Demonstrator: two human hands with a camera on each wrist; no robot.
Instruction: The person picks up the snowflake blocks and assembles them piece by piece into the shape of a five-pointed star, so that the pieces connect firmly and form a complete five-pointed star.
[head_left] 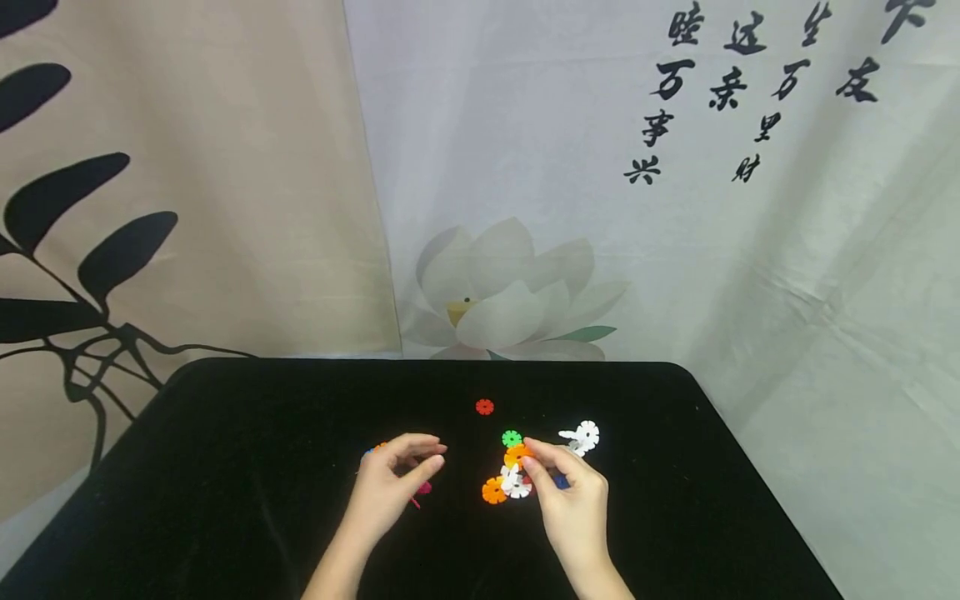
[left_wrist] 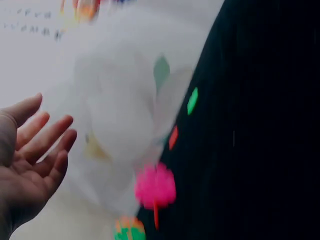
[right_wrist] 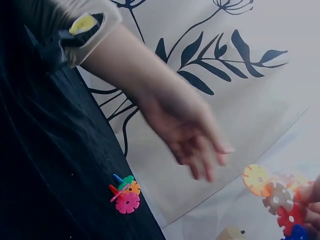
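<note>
My right hand [head_left: 573,496] pinches a joined cluster of notched plastic snowflake discs between thumb and fingers. The cluster has orange [head_left: 493,490], white [head_left: 519,486], red [right_wrist: 289,218] and blue discs [right_wrist: 296,233]. Only the fingertips [right_wrist: 312,192] of that hand show in the right wrist view. To the left, my left hand [head_left: 390,487] is raised with relaxed fingers and nothing in its grasp; the left wrist view shows the same hand [left_wrist: 37,167] with its fingers apart. Below and partly behind it sits another joined cluster, with a pink disc [right_wrist: 127,203], an orange disc [right_wrist: 132,188] and green and blue parts.
A loose red disc [head_left: 484,407] lies farther back on the black-covered table [head_left: 300,417]. Near the held cluster is a green disc [head_left: 512,438]. White discs [head_left: 587,435] lie behind the right hand. A printed curtain [head_left: 525,125] hangs behind the table.
</note>
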